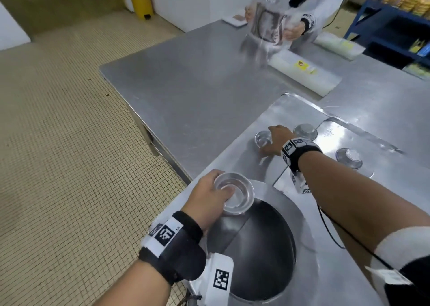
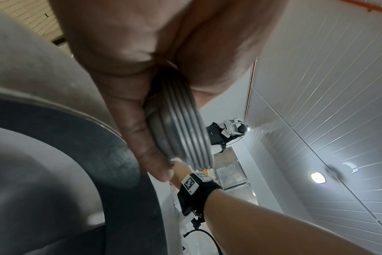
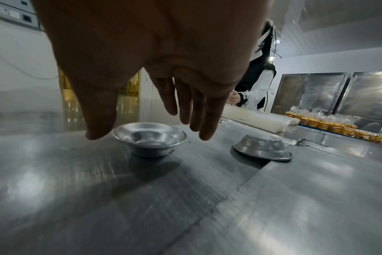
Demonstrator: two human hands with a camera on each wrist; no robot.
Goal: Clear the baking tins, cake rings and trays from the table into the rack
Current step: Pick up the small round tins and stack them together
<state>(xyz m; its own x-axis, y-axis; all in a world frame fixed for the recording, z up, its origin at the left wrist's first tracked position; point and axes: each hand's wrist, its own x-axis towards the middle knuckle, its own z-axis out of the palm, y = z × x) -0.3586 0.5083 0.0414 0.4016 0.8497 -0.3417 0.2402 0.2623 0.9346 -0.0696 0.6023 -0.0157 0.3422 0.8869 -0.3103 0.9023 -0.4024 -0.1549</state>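
meanwhile left hand grips stacked tins by the rim; right hand hovers spread-fingered over upright tin.

The head camera looks steeply down over the steel table. The left wrist camera sits close under the left hand, tilted up, apparently toward the ceiling. The right wrist camera skims low across the table; both share it.

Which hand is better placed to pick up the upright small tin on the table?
Probably the right hand: open, fingers just above the upright tin. The left hand already holds stacked tins.
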